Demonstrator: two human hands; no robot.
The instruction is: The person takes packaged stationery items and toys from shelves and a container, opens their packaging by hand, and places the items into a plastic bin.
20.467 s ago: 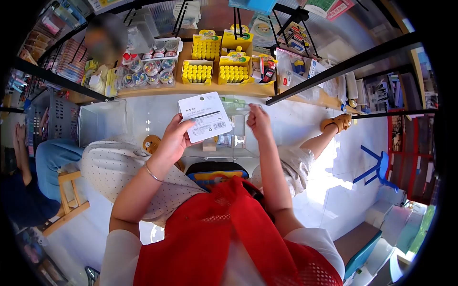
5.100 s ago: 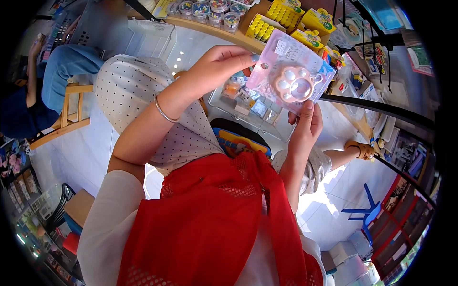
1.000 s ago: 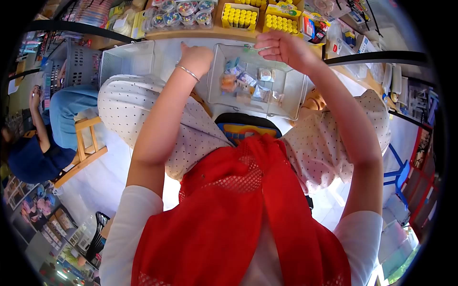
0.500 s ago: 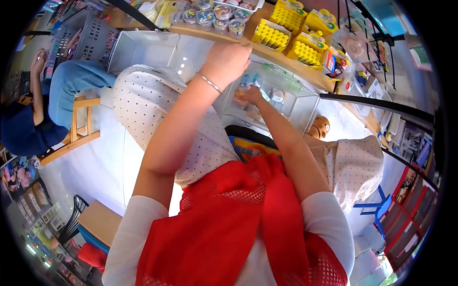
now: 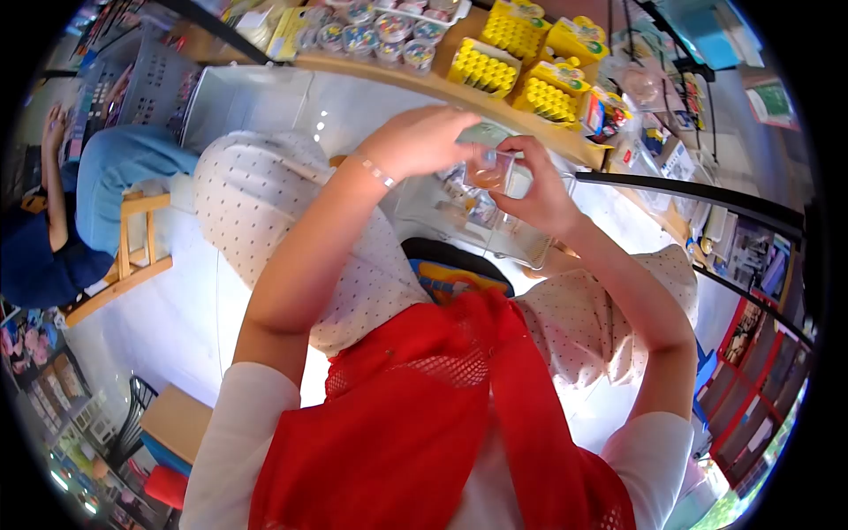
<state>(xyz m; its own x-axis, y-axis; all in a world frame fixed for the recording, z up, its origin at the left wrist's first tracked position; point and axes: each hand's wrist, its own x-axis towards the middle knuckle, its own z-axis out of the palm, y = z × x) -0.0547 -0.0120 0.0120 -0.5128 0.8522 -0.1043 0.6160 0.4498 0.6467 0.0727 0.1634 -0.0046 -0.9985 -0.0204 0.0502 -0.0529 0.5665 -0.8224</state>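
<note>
In front of me my right hand grips a small clear plastic box with something orange-brown inside, thumb and fingers on its right side. My left hand, with a bracelet at the wrist, comes from the left to the box's upper left side. Its fingers are bent together in a pinch, partly blurred, and what they hold does not show. Both hands are over a clear plastic bin, which contains small items and is partly covered by them.
Tubs of coloured beads and yellow cartons of yellow-capped tubes stand on the wooden table. Left are another clear bin, a grey basket and a seated person on a wooden stool. A black bar crosses at right.
My right hand has come up out of the bin holding the small clear box. My left hand has lowered slightly and met it there. The view has shifted a little.
</note>
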